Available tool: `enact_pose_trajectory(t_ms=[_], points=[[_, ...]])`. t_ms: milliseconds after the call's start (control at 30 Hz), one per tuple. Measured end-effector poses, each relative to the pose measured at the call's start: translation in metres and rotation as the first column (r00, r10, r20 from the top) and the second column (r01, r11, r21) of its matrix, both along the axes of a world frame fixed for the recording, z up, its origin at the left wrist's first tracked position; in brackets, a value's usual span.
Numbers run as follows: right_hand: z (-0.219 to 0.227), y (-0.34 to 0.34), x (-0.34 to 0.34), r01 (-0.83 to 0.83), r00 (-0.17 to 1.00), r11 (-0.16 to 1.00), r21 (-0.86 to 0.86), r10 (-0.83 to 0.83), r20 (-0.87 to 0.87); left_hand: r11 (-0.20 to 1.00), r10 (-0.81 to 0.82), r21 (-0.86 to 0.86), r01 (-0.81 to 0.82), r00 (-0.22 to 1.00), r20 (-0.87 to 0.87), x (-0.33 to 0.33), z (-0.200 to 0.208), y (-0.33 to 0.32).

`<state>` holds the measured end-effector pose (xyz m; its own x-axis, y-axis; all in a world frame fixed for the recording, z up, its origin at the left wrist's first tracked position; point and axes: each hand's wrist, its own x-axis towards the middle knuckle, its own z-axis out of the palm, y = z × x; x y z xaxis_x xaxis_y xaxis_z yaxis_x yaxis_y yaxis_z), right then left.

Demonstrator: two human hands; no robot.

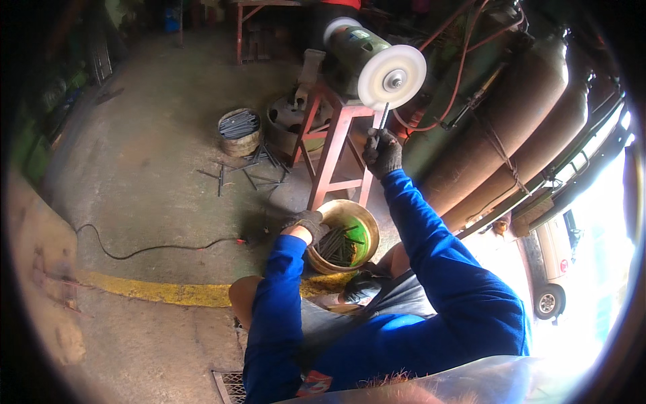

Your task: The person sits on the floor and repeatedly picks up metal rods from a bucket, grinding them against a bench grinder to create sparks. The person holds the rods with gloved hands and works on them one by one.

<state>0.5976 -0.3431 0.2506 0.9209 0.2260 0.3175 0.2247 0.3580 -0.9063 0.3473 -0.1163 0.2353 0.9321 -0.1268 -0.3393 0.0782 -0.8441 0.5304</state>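
Observation:
My gloved right hand (382, 152) is closed around a slim dark metal rod (384, 116). The rod's upper end meets the lower edge of a pale round wheel (377, 74) on a bench grinder (359, 48). Below it, my gloved left hand (308, 226) lies at the left rim of a bucket (371, 225), its fingers curled over the edge and partly hidden. Several similar dark rods (334, 248) lie inside the bucket, against its green inner wall.
A red metal stand (331, 158) carries the grinder. Beyond it are a tub of rods (239, 143), loose rods (249, 172) on the floor and a wheel rim (282, 121). Large gas cylinders (515, 111) and a red hose (463, 64) are on the right; a cable (161, 249) crosses the left floor.

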Motion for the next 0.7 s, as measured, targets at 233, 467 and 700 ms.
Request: enact_pose_trajectory(t_ms=[233, 467, 700], points=[[-0.013, 0.013, 0.012, 0.525, 0.784, 0.75, -0.403, -0.242, 0.571, 0.999, -0.002, -0.035, 0.004, 0.999, 0.053, -0.015, 0.018, 0.006], [0.005, 0.024, 0.008, 0.354, 0.888, 0.885, -0.302, -0.217, 0.406, 0.999, 0.0, -0.034, 0.002, 0.998, 0.063, -0.01, 0.006, 0.009], [0.026, 0.03, -0.012, 0.487, 0.767, 0.811, -0.324, -0.22, 0.603, 1.0, 0.0, -0.024, 0.001, 0.998, 0.065, -0.004, -0.003, 0.007]])
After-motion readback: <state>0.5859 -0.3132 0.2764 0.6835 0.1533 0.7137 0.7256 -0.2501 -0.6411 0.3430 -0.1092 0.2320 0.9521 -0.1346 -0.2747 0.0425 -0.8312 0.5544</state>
